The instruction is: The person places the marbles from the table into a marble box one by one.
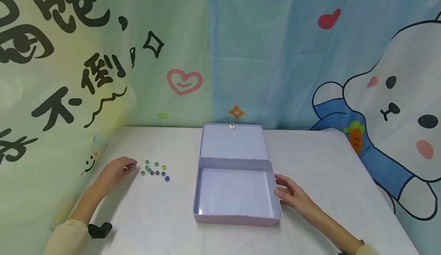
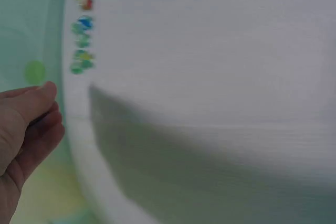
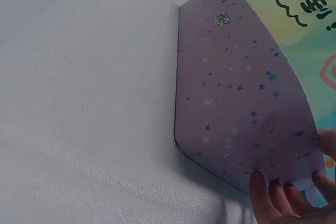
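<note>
Pale sleeves [image 1: 67,237] lie nearest, at the bottom corners of the head view. Beyond them, the left hand [image 1: 116,169] has its fingers together, apparently pinching one small marble [image 1: 133,165], just beside a loose cluster of coloured marbles [image 1: 157,172] on the white tabletop [image 1: 172,213]. The right hand [image 1: 292,193], fingers slightly apart, touches the right wall of a lilac box [image 1: 220,219], its lid [image 1: 234,142] tipped back.
</note>
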